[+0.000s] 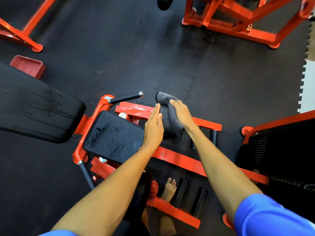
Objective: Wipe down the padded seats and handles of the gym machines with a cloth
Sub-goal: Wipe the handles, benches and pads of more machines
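Head view: grey cloth [173, 120] sitting centre frame, draped over black roller pad [166, 126], at 3 o'clock of seat pad [114, 133]. Right hand [181, 113] pressing cloth onto pad, fingers together and laid over it, not pinching. Left hand [153, 128] bracing pad's 9 o'clock side, fingers straight, together, holding nothing. Likely step: wiping roller pad. Seat pad showing wet streaks, so next move probably calling for dragging cloth toward 9 o'clock across it, then handle [126, 98] at 11 o'clock.

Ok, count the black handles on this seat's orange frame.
2. One handle, chrome-capped, sticks out past the far corner of the seat pad, toward the cloth; the other handle angles down from the near corner. More may be hidden.
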Available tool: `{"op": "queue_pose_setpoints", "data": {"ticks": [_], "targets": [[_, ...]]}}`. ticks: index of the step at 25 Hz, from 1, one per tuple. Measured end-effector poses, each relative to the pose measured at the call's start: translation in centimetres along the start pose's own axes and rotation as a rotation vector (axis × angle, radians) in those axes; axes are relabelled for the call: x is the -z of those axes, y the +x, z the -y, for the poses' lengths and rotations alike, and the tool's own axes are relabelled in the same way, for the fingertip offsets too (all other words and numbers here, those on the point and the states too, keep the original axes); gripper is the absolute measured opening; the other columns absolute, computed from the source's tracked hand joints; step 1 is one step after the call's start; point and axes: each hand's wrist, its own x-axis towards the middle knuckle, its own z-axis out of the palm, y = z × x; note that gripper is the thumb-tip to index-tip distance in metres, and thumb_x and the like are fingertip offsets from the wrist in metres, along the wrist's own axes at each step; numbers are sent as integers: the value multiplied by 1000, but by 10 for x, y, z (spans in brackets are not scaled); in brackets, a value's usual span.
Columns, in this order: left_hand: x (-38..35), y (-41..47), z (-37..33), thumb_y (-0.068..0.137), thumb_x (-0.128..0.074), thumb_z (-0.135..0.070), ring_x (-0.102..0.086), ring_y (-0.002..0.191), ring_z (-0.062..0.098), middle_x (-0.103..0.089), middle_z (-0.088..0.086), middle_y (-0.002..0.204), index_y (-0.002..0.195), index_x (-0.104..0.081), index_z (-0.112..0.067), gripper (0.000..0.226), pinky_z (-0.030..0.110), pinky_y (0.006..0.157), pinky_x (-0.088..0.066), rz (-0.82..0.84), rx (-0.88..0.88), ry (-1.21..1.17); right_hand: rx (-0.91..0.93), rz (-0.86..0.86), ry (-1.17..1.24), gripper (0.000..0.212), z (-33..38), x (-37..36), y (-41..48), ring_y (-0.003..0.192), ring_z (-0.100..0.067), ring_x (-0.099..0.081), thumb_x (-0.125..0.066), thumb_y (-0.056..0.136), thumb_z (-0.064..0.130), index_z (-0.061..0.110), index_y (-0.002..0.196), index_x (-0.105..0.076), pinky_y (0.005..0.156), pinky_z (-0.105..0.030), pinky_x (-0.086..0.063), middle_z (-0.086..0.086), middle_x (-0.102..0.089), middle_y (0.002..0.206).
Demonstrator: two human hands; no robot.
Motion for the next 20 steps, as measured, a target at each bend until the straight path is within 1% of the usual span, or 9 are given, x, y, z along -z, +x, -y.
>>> {"op": "queue_pose_setpoints", "data": {"ticks": [2, 4, 6, 8, 10, 12, 14, 16, 20], "targets": [[-1, 0, 1, 111, -35, -21, -33, 146, 4, -39, -5, 161, 156, -39, -19, 46, 5, 113, -22, -21, -18, 1, 234, -47, -19, 39, -17, -11, -14, 129, -13, -52, -53, 100, 35, 12, 131, -62, 110, -21, -37, 0, -60, 137], [-2, -1, 1, 111, -34, -22, -32, 146, 4, -38, -6, 161, 157, -38, -20, 46, 4, 112, -22, -24, -20, 2, 304, 25, -88, 31, -11, -5, -10, 125, -12, -52, -52, 102, 32, 15, 124, -64, 107, -21, -37, 1, -60, 132], [1, 0, 1, 111, -34, -24, -31, 147, 3, -36, -9, 162, 157, -37, -23, 46, 14, 119, -23, 10, 5, -1, 157, 162, -75, 25, 6, 5, 8, 115, -13, -60, -53, 104, 28, 19, 121, -68, 98, -24, -44, 0, -67, 125], [4, 1, 1, 111, -35, -25, -30, 147, 1, -35, -12, 162, 158, -36, -26, 47, 14, 118, -21, 44, 23, 10, -63, 248, -19, 22, 19, 15, 22, 98, -15, -66, -54, 103, 33, 20, 111, -70, 85, -28, -48, 0, -72, 108], [7, 2, 0, 111, -35, -25, -30, 146, 0, -34, -14, 162, 158, -35, -27, 47, 10, 114, -19, 45, 26, 22, -142, 265, -32, 18, 14, 12, 34, 84, -14, -60, -52, 104, 32, 22, 93, -63, 78, -31, -44, 2, -65, 94], [7, 2, -3, 111, -35, -24, -29, 146, 0, -33, -14, 163, 158, -34, -25, 47, 12, 116, -19, 48, 16, 16, -170, 253, 38, 22, 4, 4, 34, 80, -13, -53, -50, 106, 28, 20, 87, -56, 76, -31, -42, 1, -58, 88], [6, 1, -3, 111, -34, -22, -27, 148, 3, -32, -9, 164, 159, -33, -20, 48, 11, 117, -17, 79, -13, 57, -211, 204, 229, 26, -6, 2, 28, 87, -13, -59, -51, 101, 43, 20, 96, -60, 83, -31, -47, 4, -63, 92], [12, 6, -2, 110, -35, -19, -28, 150, 9, -32, -2, 164, 158, -33, -15, 48, 11, 116, -15, 123, -72, 178, -245, 85, 354, 47, -14, 2, 20, 105, -16, -67, -59, 84, 62, 22, 107, -69, 102, -37, -48, 1, -73, 108], [20, 45, -9, 108, -36, -16, -47, 133, 25, -53, 13, 142, 136, -53, -6, 34, 33, 115, -33, 266, -238, 429, -100, -64, 476, 48, -36, -11, 7, 119, -15, -67, -61, 92, 52, 20, 126, -69, 110, -33, -46, -2, -73, 123]]}}
